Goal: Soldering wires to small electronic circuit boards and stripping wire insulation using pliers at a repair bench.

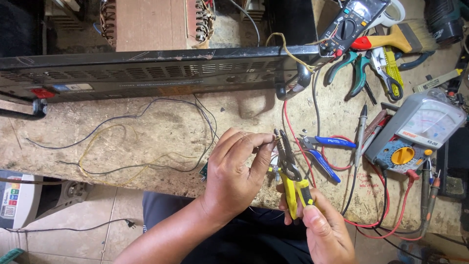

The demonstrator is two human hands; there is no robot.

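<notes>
Wire stripping at a workbench
Left hand (234, 171) pinches a thin wire (270, 141) into yellow-handled strippers (292, 181) gripped by the right hand (325, 230); blue-handled pliers (322, 154) lie just beyond.

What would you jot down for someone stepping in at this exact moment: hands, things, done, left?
Left hand: pinches a thin wire end at the tool's jaws.
Right hand: grips the yellow-handled wire stripper.
Nearby on the workbench: blue-handled pliers, analog multimeter, black amplifier case.
Done: wire set at the jaws.
Left: stripping; whether the jaws have bitten cannot be told.
</notes>
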